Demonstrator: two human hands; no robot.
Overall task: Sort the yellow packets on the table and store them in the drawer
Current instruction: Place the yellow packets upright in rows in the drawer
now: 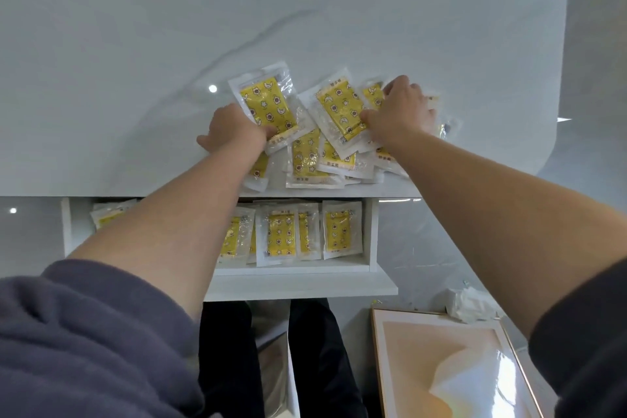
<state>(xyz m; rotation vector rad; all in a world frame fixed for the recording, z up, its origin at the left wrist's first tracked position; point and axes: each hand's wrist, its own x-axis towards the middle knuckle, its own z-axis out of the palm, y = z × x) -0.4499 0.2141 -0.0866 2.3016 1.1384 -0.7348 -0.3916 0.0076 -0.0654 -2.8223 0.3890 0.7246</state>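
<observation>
glossy marble-look table [135, 78], crinkly clear plastic yellow packets [268, 102]

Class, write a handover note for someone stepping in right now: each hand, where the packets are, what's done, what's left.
Left hand: grips one packet at the left of the pile.
Right hand: grips packets on the pile's right side, on the table.
Done: a row of stored packets sits in the open drawer.
Left: sort the pile and move it into the drawer.
</observation>
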